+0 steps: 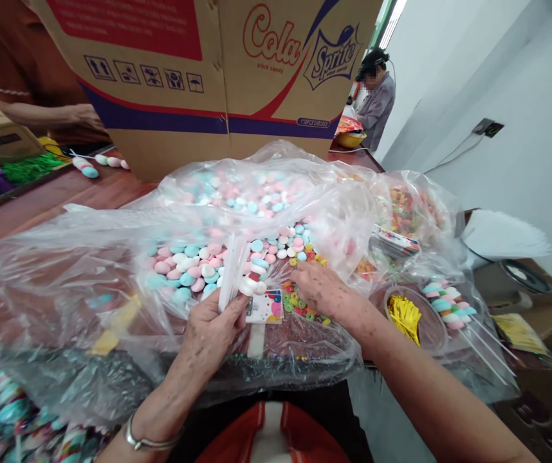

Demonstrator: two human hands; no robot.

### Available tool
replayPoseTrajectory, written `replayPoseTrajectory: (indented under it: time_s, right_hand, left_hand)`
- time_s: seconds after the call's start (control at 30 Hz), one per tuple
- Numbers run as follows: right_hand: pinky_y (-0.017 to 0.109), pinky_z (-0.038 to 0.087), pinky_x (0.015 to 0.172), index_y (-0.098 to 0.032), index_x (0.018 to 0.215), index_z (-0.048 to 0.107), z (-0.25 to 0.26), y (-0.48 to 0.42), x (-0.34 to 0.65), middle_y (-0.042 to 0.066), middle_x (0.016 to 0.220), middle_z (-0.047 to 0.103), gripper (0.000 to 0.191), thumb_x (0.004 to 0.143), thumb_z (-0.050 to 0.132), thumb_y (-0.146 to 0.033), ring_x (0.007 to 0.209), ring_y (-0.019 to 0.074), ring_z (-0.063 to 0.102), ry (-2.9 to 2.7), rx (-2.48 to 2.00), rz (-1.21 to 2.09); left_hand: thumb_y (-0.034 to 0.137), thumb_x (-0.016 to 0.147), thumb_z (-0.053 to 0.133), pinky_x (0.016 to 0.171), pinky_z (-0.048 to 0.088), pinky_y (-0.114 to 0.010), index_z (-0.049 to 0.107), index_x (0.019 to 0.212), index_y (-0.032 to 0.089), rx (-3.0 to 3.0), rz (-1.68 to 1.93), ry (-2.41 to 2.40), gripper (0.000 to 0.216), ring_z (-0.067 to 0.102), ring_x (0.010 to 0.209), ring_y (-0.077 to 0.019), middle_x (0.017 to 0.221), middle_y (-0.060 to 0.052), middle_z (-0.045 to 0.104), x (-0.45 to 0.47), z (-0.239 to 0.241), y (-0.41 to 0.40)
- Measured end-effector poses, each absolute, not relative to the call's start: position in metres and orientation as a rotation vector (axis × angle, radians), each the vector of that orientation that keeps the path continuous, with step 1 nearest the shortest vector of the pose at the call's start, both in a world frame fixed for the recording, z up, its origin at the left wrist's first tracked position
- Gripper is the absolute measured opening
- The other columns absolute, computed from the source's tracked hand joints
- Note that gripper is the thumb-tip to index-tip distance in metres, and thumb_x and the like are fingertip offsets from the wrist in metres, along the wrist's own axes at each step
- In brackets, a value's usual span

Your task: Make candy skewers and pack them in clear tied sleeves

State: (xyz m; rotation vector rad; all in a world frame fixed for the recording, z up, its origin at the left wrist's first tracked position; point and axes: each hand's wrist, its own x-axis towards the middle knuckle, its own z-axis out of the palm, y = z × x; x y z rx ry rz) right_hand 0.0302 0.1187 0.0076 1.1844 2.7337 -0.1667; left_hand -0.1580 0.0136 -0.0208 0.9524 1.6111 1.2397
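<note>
My left hand (pixel 215 325) is closed round a bundle of white sticks (pixel 230 270) standing upright. Pastel candy pieces (pixel 255 275) in white, blue and red are threaded together at its fingertips. Just beyond the wrist lies a printed card (pixel 270 307) with coloured dots. My right hand (pixel 322 289) reaches down to small gummy rings (pixel 295 299), green, red and yellow, with its fingers curled together; whatever is between them is hidden. Behind both hands, a pile of pink, white and blue candies (pixel 192 263) spills from a clear plastic bag (pixel 97 228).
A large cardboard carton (pixel 170 138) stands behind the bags. To the right are a tub of gold ties (pixel 404 318), finished candy skewers (pixel 450 305) and a stack of cards (pixel 394 241). Wrapped candies (pixel 20 418) fill the lower left. Two other people work nearby.
</note>
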Motion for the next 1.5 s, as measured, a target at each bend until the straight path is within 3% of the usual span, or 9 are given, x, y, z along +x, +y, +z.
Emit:
replayPoseTrajectory:
  time_s: [0.3,0.53,0.77,0.93,1.03,1.1,1.17,1.23,1.5]
  right_hand:
    - [0.026,0.041,0.067,-0.015,0.093,0.066,0.021,0.130,0.024,0.009,0.092,0.069,0.019,0.085,0.048,-0.014,0.083,0.0199,0.062,2.697,1.287,-0.246]
    - [0.032,0.044,0.080,-0.018,0.103,0.061,0.005,0.119,0.016,0.011,0.106,0.067,0.024,0.087,0.045,-0.012,0.099,0.0237,0.060,2.825,1.330,-0.289]
    - [0.038,0.046,0.081,-0.019,0.100,0.062,-0.012,0.112,0.011,0.013,0.099,0.068,0.028,0.078,0.050,-0.005,0.094,0.0269,0.063,2.845,1.532,-0.505]
    - [0.031,0.048,0.068,-0.018,0.086,0.059,-0.005,0.125,0.014,0.006,0.079,0.068,0.012,0.076,0.052,-0.016,0.074,0.0204,0.064,2.857,1.752,-0.929]
    - [0.025,0.048,0.058,-0.018,0.092,0.054,-0.004,0.129,0.017,0.003,0.077,0.068,0.014,0.083,0.046,-0.025,0.066,0.0154,0.064,2.847,1.830,-1.249]
    - [0.023,0.048,0.054,-0.018,0.091,0.053,-0.004,0.127,0.017,0.001,0.074,0.068,0.016,0.081,0.051,-0.031,0.063,0.0141,0.064,2.742,1.865,-1.766]
    - [0.021,0.047,0.052,-0.018,0.083,0.055,-0.005,0.123,0.017,-0.001,0.067,0.067,0.019,0.073,0.064,-0.032,0.059,0.0126,0.063,2.416,1.822,-2.500]
    - [0.021,0.047,0.051,-0.018,0.077,0.057,-0.004,0.120,0.015,-0.002,0.062,0.066,0.022,0.064,0.072,-0.028,0.055,0.0110,0.060,2.061,1.734,-2.982]
    - [0.023,0.050,0.055,-0.018,0.075,0.061,-0.005,0.117,0.011,-0.002,0.064,0.067,0.021,0.063,0.075,-0.028,0.057,0.0112,0.061,2.079,1.748,-3.019]
  left_hand:
    - [0.043,0.078,0.065,0.034,0.017,-0.018,0.053,0.060,0.017,0.797,1.309,1.522,0.033,0.028,0.036,-0.0054,0.044,0.007,0.042,-0.162,-0.023,0.009]
    - [0.044,0.076,0.065,0.035,0.018,-0.018,0.054,0.062,0.017,0.821,1.301,1.557,0.033,0.030,0.036,-0.0058,0.045,0.006,0.043,-0.159,-0.015,0.009]
    - [0.044,0.075,0.066,0.035,0.018,-0.018,0.053,0.063,0.017,0.810,1.276,1.576,0.032,0.030,0.035,-0.0055,0.045,0.007,0.044,-0.162,-0.014,0.011]
    - [0.044,0.080,0.064,0.036,0.020,-0.019,0.055,0.065,0.018,0.982,1.150,1.580,0.031,0.032,0.037,-0.0070,0.045,0.007,0.044,-0.168,-0.020,0.010]
    - [0.043,0.083,0.061,0.040,0.027,-0.020,0.053,0.063,0.018,1.119,1.082,1.556,0.033,0.038,0.042,-0.0089,0.048,0.006,0.047,-0.167,-0.025,0.008]
    - [0.043,0.085,0.058,0.042,0.030,-0.020,0.052,0.063,0.019,1.170,1.051,1.562,0.034,0.040,0.043,-0.0097,0.048,0.006,0.046,-0.165,-0.026,0.008]
    - [0.043,0.086,0.057,0.043,0.030,-0.021,0.052,0.063,0.019,1.197,1.030,1.580,0.034,0.039,0.043,-0.0099,0.047,0.007,0.045,-0.162,-0.024,0.009]
    - [0.042,0.086,0.056,0.043,0.029,-0.021,0.052,0.063,0.019,1.225,1.022,1.597,0.032,0.038,0.043,-0.0100,0.047,0.007,0.044,-0.160,-0.021,0.010]
    - [0.041,0.085,0.056,0.044,0.031,-0.021,0.054,0.067,0.020,1.219,1.002,1.630,0.028,0.040,0.044,-0.0112,0.048,0.008,0.045,-0.158,-0.018,0.010]
